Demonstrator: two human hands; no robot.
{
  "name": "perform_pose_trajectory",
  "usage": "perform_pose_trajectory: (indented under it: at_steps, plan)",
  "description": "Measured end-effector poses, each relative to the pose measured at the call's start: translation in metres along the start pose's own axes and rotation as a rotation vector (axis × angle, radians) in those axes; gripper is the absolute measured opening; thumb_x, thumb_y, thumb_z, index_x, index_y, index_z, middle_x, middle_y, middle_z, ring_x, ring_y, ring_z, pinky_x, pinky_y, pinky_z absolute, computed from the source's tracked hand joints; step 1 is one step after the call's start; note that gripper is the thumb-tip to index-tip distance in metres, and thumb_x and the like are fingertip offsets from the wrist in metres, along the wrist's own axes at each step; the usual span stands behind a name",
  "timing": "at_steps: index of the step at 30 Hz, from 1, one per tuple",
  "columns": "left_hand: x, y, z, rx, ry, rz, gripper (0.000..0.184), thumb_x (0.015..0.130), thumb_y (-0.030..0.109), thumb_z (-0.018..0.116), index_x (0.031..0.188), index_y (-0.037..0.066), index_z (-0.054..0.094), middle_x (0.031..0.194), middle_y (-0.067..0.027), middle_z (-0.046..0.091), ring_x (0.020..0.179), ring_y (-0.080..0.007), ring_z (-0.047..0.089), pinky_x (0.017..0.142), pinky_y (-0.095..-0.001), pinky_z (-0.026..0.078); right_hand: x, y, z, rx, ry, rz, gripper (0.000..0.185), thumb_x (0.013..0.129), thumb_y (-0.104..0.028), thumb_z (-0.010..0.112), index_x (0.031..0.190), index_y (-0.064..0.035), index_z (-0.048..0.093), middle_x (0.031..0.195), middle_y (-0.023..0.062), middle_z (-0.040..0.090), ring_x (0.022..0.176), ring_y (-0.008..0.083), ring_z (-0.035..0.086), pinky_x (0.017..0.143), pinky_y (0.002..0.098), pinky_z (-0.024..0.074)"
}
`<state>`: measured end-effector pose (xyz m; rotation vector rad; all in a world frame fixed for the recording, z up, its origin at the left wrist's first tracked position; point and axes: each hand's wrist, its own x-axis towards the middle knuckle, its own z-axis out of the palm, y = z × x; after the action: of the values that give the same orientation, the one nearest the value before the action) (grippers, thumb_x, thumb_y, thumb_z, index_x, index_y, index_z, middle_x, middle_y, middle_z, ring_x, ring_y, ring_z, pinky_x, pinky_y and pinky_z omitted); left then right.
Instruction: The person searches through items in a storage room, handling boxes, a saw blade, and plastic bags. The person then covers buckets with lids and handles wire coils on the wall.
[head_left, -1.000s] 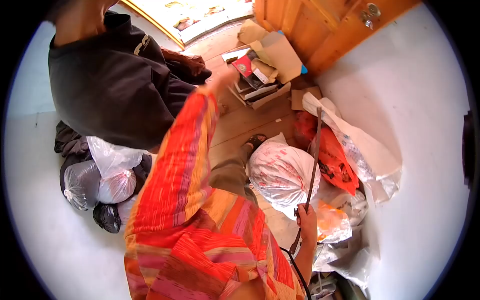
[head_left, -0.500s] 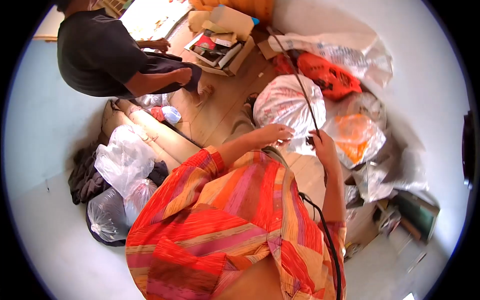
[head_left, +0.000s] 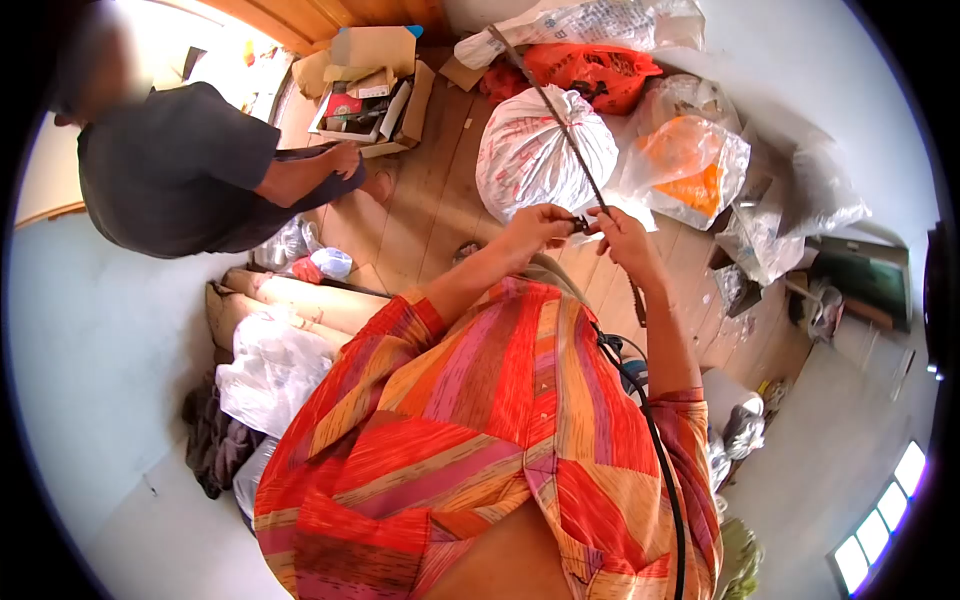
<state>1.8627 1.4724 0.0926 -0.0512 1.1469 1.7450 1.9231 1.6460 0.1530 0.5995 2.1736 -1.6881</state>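
Since a second ago, brought the left hand [head_left: 543, 228] down from a blurred reach toward eleven o'clock; half a second ago, was holding it just apart, at nine o'clock from the right hand [head_left: 624, 245]. Now pinching, with the left grip, a small black fitting [head_left: 580, 224] between both hands; cannot tell whether joined to the strip or loose. Gripping in the right a long, narrow, dark brown, belt-like strip [head_left: 571, 141], running past a knotted white plastic bag with red print [head_left: 525, 150] toward eleven o'clock, and hanging below the wrist toward five. Judging by this, changed from one-handed carrying to close two-handed work at the fitting. Around the hands: at two o'clock, a clear plastic bag with orange inside [head_left: 690, 185]; at ten, an open brown cardboard box [head_left: 413, 105] on the wooden floor [head_left: 430, 215].
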Motion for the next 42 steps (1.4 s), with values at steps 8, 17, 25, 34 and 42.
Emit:
perform_pose_trajectory:
  at_steps: [8, 17, 25, 34, 42]
  plan:
    - [-0.055, 0.016, -0.074, -0.011, 0.139, 0.023, 0.03, 0.088, 0.025, 0.05, 0.105, 0.001, 0.054, 0.078, -0.0009, 0.052, 0.064, -0.0081, 0.047, 0.06, -0.0223, 0.042, -0.04, 0.027, 0.023, 0.066, 0.118, 0.076, 0.02, 0.087, -0.015, 0.043, 0.099, -0.0005, 0.051, 0.073, 0.0069, 0.059, 0.06, 0.0131, 0.054, 0.048, 0.0253, 0.0427]
    - [-0.084, -0.009, -0.164, -0.037, -0.011, -0.203, 0.018, 0.088, 0.012, 0.047, 0.104, 0.005, 0.051, 0.091, -0.0045, 0.058, 0.079, -0.0141, 0.058, 0.066, -0.026, 0.048, -0.139, 0.05, 0.058, -0.434, 0.526, -0.038, 0.02, 0.079, -0.02, 0.051, 0.087, -0.0052, 0.063, 0.078, 0.0164, 0.061, 0.072, 0.0351, 0.057, 0.064, 0.0407, 0.0451]
    - [-0.049, 0.014, -0.101, 0.218, -0.167, -0.356, 0.018, 0.088, 0.014, 0.049, 0.105, 0.009, 0.051, 0.089, -0.0015, 0.058, 0.079, -0.0124, 0.058, 0.064, -0.0257, 0.05, -0.197, 0.039, 0.071, -0.266, 0.695, 0.092, 0.021, 0.077, -0.019, 0.057, 0.09, -0.0034, 0.062, 0.08, 0.0165, 0.062, 0.074, 0.033, 0.059, 0.066, 0.0391, 0.0455]
    - [-0.011, -0.043, 0.029, 0.191, -0.415, -0.447, 0.029, 0.089, 0.021, 0.05, 0.113, 0.007, 0.047, 0.101, -0.0045, 0.055, 0.09, -0.0142, 0.054, 0.07, -0.0251, 0.049, -0.226, 0.082, 0.016, -0.22, 0.662, 0.076, 0.023, 0.077, -0.021, 0.058, 0.094, -0.0065, 0.061, 0.077, 0.0144, 0.063, 0.072, 0.031, 0.06, 0.065, 0.0383, 0.0458]
    - [0.013, -0.106, 0.195, -0.037, -0.466, -0.58, 0.028, 0.087, 0.013, 0.05, 0.114, 0.005, 0.047, 0.103, -0.0094, 0.054, 0.09, -0.0194, 0.056, 0.078, -0.0286, 0.05, -0.274, 0.137, -0.077, -0.301, 0.579, 0.038, 0.024, 0.076, -0.023, 0.058, 0.095, -0.0079, 0.061, 0.085, 0.0134, 0.061, 0.078, 0.033, 0.058, 0.067, 0.0418, 0.0456]
